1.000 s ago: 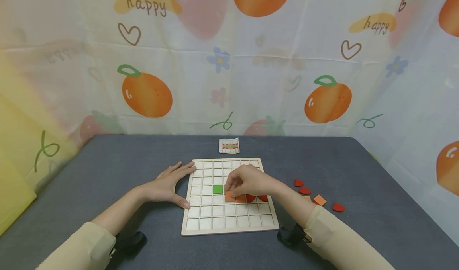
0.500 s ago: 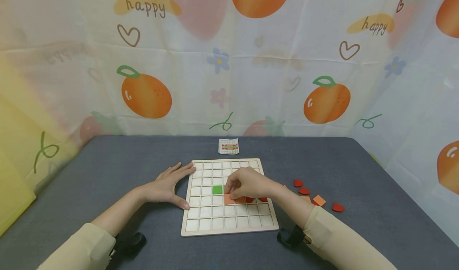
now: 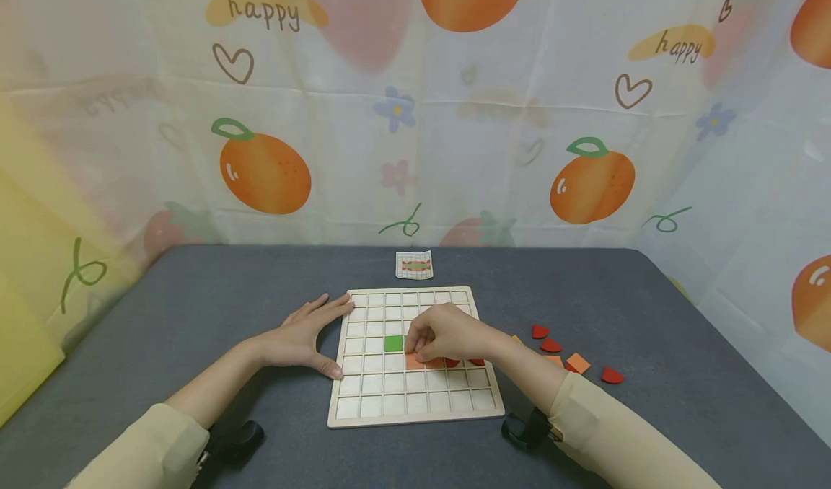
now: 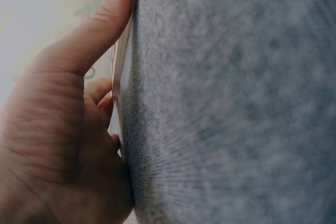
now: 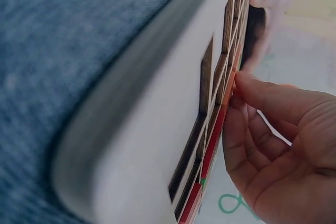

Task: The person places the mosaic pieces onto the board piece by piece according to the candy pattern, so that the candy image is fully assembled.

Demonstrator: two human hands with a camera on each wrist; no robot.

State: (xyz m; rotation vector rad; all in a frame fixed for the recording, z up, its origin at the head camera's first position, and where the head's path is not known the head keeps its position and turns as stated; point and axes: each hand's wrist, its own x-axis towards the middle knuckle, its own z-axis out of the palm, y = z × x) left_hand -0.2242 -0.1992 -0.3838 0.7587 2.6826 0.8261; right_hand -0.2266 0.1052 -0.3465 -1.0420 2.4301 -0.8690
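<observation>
A pale wooden grid board [image 3: 363, 423] lies on the dark table. My left hand [image 3: 295, 341] is spread along its left side, fingertips on the upper left edge and thumb [image 4: 107, 11] at the lower edge. On the board, my right hand [image 3: 448, 330] has its thumb and curled fingers on an orange square tile [image 3: 413, 363], which sits in a cell. Beside it lie another orange tile [image 3: 436, 363] and two red pieces [image 3: 477, 363], partly hidden under the hand. A green square tile [image 3: 393, 343] sits just up and left. In the right wrist view, the thumb [image 5: 249, 85] touches the orange tile.
Right of the board lie several loose red pieces [image 3: 612, 375] and orange squares [image 3: 577, 363], some hidden behind the right forearm. A small printed pattern card [image 3: 413, 265] rests beyond the board's far edge. A patterned curtain [image 3: 350, 150] hangs behind the table.
The orange tile under my right fingers has settled flatter into its cell. Both hands otherwise stay nearly in place.
</observation>
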